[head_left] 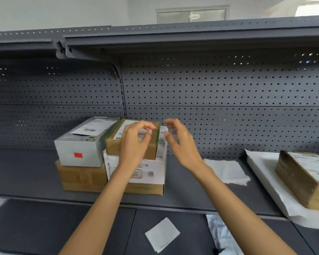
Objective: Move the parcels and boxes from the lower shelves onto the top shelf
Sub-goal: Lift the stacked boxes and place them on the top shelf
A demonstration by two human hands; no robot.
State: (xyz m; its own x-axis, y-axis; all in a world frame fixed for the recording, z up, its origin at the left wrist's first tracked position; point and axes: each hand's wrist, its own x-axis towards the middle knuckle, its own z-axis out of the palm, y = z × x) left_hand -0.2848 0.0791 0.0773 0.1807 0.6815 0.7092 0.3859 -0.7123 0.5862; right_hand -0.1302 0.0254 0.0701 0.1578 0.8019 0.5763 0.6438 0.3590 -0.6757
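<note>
Grey steel shelving fills the view, its middle shelf point(35, 173) carrying a stack of four boxes left of centre. At the bottom lies a flat brown carton point(77, 178), its front close to the shelf's front edge. On it sit a silver-grey box point(77, 150) with a red sticker, at the left, and a white box point(151, 172) printed with bottles, at the right. A small brown box point(116, 144) with a white label and green edging tops the white one, touching the silver-grey box's side.

The left hand point(134, 142) hovers in front of the small brown box, fingers curled and thumb apart, closed on nothing. The right hand point(180, 142) hangs just right of the stack, fingers spread and loosely bent, also holding nothing; whether either hand touches the box cannot be told.

Right of the hands the middle shelf lies open as far as one white cloth-like sheet point(228, 172). Near the right edge, a white padded mailer point(261, 168) juts past the shelf's front edge, with one brown taped parcel point(302, 179) resting on it.

On the lower shelf point(44, 227), one small white packet point(162, 234) and one silvery bag point(219, 234) lie near the front. The top shelf point(191, 39) overhead shows only its underside and front lip, with tall clear space beneath it against the pegboard back.
</note>
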